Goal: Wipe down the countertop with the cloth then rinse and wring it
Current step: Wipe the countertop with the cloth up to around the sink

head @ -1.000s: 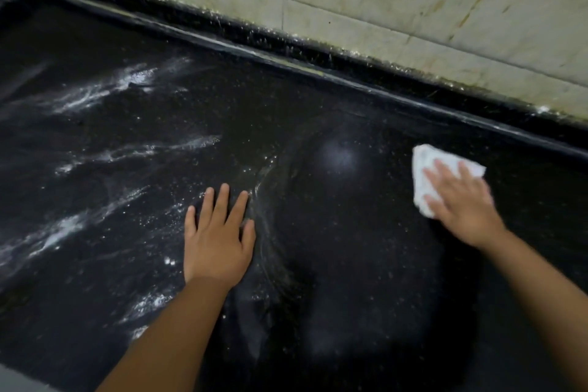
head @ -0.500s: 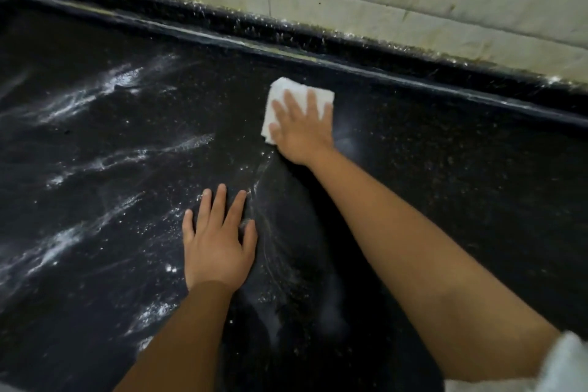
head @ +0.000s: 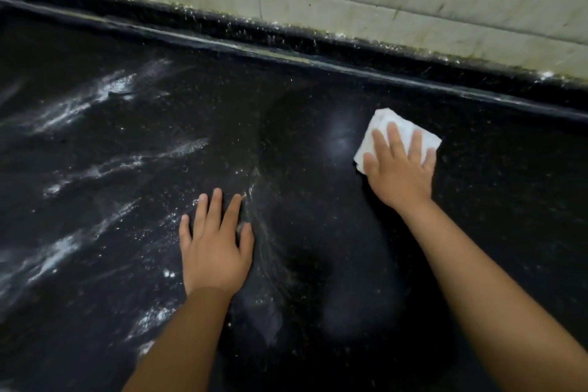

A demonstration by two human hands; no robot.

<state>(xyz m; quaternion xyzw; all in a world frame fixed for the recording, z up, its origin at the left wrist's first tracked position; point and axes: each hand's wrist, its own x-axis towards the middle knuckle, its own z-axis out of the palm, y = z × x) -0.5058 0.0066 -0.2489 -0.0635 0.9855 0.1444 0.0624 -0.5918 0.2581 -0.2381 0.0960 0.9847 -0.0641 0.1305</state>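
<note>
I am wiping: my right hand [head: 401, 175] presses flat on the folded white cloth [head: 394, 134], my left hand [head: 213, 248] rests with straight fingers on the black speckled stone countertop [head: 318, 264]. Next I should sweep toward the white powder streaks [head: 79, 108].

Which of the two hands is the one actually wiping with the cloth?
The right hand: its straight fingers press the folded white cloth onto the black countertop. The left hand only rests flat on the counter, holding nothing.

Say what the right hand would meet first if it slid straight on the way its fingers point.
The right hand, pressing the cloth, points toward the countertop's raised back ledge; the bare counter between looks free, so probably that ledge, below the wall.
</note>
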